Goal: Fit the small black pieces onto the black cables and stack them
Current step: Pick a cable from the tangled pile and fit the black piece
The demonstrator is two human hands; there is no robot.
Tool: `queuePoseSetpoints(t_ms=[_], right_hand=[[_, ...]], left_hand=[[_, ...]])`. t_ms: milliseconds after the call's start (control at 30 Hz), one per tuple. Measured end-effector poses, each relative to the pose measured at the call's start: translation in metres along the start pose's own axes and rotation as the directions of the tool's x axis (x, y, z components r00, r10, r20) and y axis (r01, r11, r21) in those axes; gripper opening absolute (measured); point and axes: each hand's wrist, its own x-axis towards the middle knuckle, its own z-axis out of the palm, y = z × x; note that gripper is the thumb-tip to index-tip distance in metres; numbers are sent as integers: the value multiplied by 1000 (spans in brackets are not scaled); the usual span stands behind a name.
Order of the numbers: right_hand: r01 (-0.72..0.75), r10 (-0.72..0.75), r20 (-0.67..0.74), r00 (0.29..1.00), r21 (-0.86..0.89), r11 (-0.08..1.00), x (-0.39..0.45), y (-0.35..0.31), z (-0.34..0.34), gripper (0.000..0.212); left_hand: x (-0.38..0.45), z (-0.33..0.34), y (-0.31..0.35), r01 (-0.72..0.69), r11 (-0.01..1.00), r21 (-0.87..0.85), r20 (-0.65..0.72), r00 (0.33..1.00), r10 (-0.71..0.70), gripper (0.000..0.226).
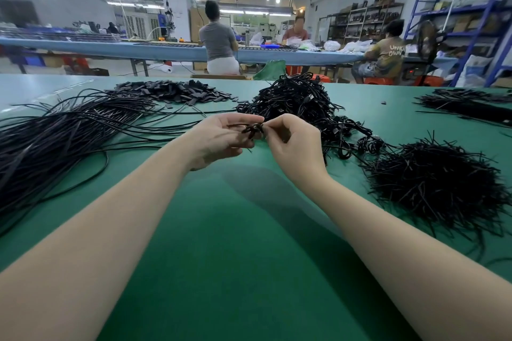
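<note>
Here, left hand [219, 137] & right hand [291, 141] both pinching thin glossy cable [250, 130], prob. w/ piece.

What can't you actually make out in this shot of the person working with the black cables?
- Head view: the small black piece and cable end between the left hand and right hand are too small, and partly hidden by fingertips, to tell whether they are joined.
- The long loose black cables run off the left edge.
- The flat black pieces at the far side are too small to count.
</note>
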Motion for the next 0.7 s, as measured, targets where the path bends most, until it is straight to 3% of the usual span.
queuePoseSetpoints(t_ms=[67,133,267,367,433,533,633,700], right_hand=[[-61,61,4,998,56,997,1,2,0,7],[-88,88,10,996,98,991,1,1,0,7],[-163,154,68,986,162,973,2,1,3,7],[-112,108,39,993,108,988,1,1,1,8],[21,-21,9,1000,9,1000,0,1,-3,9],[229,-224,45,973,-154,961,-2,2,-6,11],[357,-358,40,933,-230,905,-4,2,-6,13],[299,-308,-16,951,-192,935,-4,0,-3,13]], left_hand=[[3,1,-4,-134,981,141,-45,989,142,24],[6,3,-6,-167,968,185,-118,975,190,16],[12,-1,-11,-136,962,239,-202,962,186,7],[11,3,-11,-108,951,288,-154,975,158,6],[10,11,-8,-25,984,177,-150,987,52,25],[8,17,-1,142,979,-148,-118,980,-160,52],[6,15,5,242,887,-393,-17,963,-270,27],[5,14,6,243,881,-405,18,966,-258,18]])
